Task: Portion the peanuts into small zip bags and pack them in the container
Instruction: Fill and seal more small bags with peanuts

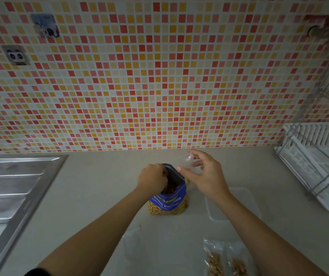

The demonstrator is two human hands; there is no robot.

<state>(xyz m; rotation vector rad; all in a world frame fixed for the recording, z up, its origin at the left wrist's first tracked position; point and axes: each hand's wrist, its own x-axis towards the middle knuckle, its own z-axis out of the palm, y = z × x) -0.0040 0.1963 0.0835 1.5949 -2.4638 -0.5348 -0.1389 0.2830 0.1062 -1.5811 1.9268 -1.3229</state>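
Home kitchen: sink (10,188), dish rack (316,162)

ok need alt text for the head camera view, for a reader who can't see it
A person's left hand reaches into an open blue peanut bag standing on a kitchen counter, while the right hand pinches a small clear zip bag beside its mouth. Two filled zip bags lie nearer the camera, with a clear container on the right.
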